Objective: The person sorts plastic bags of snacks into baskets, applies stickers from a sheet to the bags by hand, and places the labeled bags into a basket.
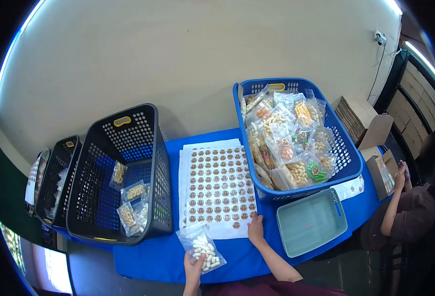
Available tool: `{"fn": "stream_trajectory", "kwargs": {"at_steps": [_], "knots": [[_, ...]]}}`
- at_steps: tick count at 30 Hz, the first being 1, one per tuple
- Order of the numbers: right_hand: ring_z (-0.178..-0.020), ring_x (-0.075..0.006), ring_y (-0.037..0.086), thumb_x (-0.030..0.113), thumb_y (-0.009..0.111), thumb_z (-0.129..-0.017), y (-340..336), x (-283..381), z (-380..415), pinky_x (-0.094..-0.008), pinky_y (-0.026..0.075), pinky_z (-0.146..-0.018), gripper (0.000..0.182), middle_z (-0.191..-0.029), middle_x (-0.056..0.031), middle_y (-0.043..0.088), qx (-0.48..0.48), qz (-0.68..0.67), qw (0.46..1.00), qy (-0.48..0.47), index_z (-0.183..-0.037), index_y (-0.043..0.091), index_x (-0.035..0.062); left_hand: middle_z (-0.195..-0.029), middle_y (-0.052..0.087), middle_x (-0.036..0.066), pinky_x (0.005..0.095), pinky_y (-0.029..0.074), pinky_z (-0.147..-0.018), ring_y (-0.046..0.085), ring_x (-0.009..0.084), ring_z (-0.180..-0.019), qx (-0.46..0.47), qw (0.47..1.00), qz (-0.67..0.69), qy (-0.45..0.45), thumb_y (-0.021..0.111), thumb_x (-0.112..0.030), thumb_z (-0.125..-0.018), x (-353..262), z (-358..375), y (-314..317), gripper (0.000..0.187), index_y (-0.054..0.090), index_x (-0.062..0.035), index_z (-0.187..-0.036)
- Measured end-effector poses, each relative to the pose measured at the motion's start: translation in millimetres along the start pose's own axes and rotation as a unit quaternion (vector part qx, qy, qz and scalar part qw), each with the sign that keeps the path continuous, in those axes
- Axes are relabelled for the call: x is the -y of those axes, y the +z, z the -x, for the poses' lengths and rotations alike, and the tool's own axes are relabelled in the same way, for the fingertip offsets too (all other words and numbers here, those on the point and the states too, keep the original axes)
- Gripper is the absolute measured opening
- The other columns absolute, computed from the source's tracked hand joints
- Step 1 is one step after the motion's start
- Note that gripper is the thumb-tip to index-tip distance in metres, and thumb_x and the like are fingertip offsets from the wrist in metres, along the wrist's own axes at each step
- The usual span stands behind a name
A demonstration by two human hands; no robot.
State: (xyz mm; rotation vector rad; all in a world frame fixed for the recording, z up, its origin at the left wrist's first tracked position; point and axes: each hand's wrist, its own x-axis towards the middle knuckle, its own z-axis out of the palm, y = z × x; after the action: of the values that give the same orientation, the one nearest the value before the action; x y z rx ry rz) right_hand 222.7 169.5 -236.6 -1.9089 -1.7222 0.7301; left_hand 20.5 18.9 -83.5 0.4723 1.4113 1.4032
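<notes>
My left hand [194, 269] holds a clear plastic bag of white oblong pieces [205, 250] at the table's front edge. My right hand [256, 229] touches the lower right corner of a white sheet [222, 185] covered with rows of round brown stickers; its fingertips are together at the last stickers, and whatever they pinch is too small to make out. Left of the sheet stands a dark basket [161, 197] with several filled bags [133, 192] inside. To the right, a blue basket [348, 165] is heaped with filled clear bags [281, 140].
A shallow grey-green tray [306, 227] lies right of my right hand on the blue cloth [143, 261]. More dark baskets [54, 182] stand far left. At the right, a co-worker [405, 212] reaches toward an open cardboard box [380, 172], near stacked cardboard [353, 118].
</notes>
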Motion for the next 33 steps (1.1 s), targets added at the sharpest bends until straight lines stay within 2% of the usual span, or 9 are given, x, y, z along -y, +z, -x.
{"fn": "stream_trajectory", "kwargs": {"at_steps": [5, 8, 14, 15, 21, 24, 27, 30, 33], "knots": [[-0.096, -0.0399, 0.049, 0.002, 0.064, -0.072, -9.5, 9.6, -4.9, -0.0414, 0.043, -0.082, 0.061, -0.109, -0.0215, 0.035, 0.025, 0.003, 0.999, 0.034, -0.124, 0.033, -0.0027, -0.099, 0.057, 0.014, 0.0265, 0.049, -0.075, 0.058, 0.0171, -0.088, 0.009, 1.000, 0.011, 0.001, 0.059, -0.003, -0.080, 1.4, 1.3, 11.1, 0.036, 0.040, 0.0013, -0.111], [-0.096, -0.0387, 0.051, -0.002, 0.062, -0.072, -9.8, 9.1, -3.3, -0.0396, 0.045, -0.082, 0.059, -0.110, -0.0225, 0.036, 0.027, 0.014, 0.999, 0.022, -0.123, 0.034, -0.0036, -0.099, 0.057, 0.015, 0.0272, 0.049, -0.076, 0.058, 0.0174, -0.089, 0.022, 1.000, 0.005, 0.010, 0.060, -0.002, -0.080, 1.7, 0.9, 15.1, 0.039, 0.038, 0.0015, -0.112], [-0.097, -0.0398, 0.051, -0.001, 0.063, -0.071, -11.1, 14.0, -4.9, -0.0406, 0.044, -0.083, 0.057, -0.115, -0.0234, 0.035, 0.004, -0.005, 0.998, 0.067, -0.121, 0.035, -0.0043, -0.100, 0.057, 0.016, 0.0284, 0.048, -0.077, 0.058, 0.0188, -0.091, 0.035, 0.999, -0.022, 0.008, 0.061, 0.000, -0.079, 5.0, -2.5, 15.3, 0.041, 0.037, 0.0008, -0.112], [-0.102, -0.0421, 0.047, 0.004, 0.065, -0.072, -14.5, 13.8, -7.6, -0.0414, 0.043, -0.085, 0.061, -0.120, -0.0235, 0.032, 0.039, -0.013, 0.995, 0.087, -0.123, 0.032, -0.0041, -0.101, 0.056, 0.016, 0.0285, 0.048, -0.078, 0.057, 0.0190, -0.092, 0.044, 0.999, -0.018, 0.009, 0.061, 0.000, -0.079, 8.3, -4.2, 12.6, 0.041, 0.038, 0.0003, -0.112], [-0.100, -0.0407, 0.047, 0.003, 0.064, -0.072, -5.7, 8.1, 0.5, -0.0420, 0.042, -0.084, 0.057, -0.112, -0.0215, 0.037, 0.005, -0.032, 0.998, 0.054, -0.121, 0.034, -0.0030, -0.101, 0.056, 0.016, 0.0274, 0.049, -0.076, 0.058, 0.0183, -0.091, 0.036, 0.998, -0.038, -0.017, 0.060, 0.000, -0.079, 7.7, -6.9, 4.1, 0.040, 0.037, -0.0002, -0.112], [-0.098, -0.0400, 0.047, 0.001, 0.064, -0.072, -0.5, 6.9, 2.5, -0.0424, 0.042, -0.081, 0.050, -0.108, -0.0199, 0.037, -0.029, -0.034, 0.998, 0.048, -0.115, 0.039, -0.0004, -0.095, 0.058, 0.017, 0.0253, 0.050, -0.069, 0.060, 0.0177, -0.083, 0.015, 0.999, -0.033, 0.008, 0.062, -0.001, -0.078, 15.0, -11.6, -4.5, 0.043, 0.036, 0.0012, -0.112], [-0.092, -0.0369, 0.048, -0.001, 0.063, -0.071, 1.3, 4.0, 2.6, -0.0397, 0.043, -0.078, 0.044, -0.105, -0.0180, 0.039, -0.060, -0.035, 0.997, 0.013, -0.110, 0.041, 0.0021, -0.096, 0.058, 0.017, 0.0251, 0.050, -0.069, 0.060, 0.0177, -0.083, 0.021, 0.999, -0.029, 0.007, 0.062, -0.002, -0.078, 17.8, -14.0, -10.4, 0.043, 0.036, 0.0014, -0.113], [-0.086, -0.0324, 0.049, -0.003, 0.062, -0.070, 9.4, -3.7, 5.5, -0.0366, 0.043, -0.076, 0.042, -0.099, -0.0164, 0.040, -0.084, -0.067, 0.994, -0.016, -0.107, 0.042, 0.0033, -0.102, 0.055, 0.016, 0.0270, 0.049, -0.074, 0.058, 0.0182, -0.089, 0.021, 0.999, -0.047, -0.001, 0.060, 0.001, -0.079, 18.5, -12.4, -13.7, 0.040, 0.036, 0.0007, -0.112], [-0.080, -0.0288, 0.048, -0.004, 0.062, -0.070, 18.2, -9.4, 11.9, -0.0347, 0.043, -0.072, 0.044, -0.096, -0.0160, 0.041, -0.116, -0.045, 0.990, -0.060, -0.109, 0.042, 0.0023, -0.099, 0.056, 0.016, 0.0264, 0.049, -0.074, 0.058, 0.0176, -0.088, 0.014, 0.999, -0.040, -0.020, 0.060, 0.002, -0.079, 26.4, -9.4, -16.9, 0.040, 0.036, 0.0011, -0.112]]}}
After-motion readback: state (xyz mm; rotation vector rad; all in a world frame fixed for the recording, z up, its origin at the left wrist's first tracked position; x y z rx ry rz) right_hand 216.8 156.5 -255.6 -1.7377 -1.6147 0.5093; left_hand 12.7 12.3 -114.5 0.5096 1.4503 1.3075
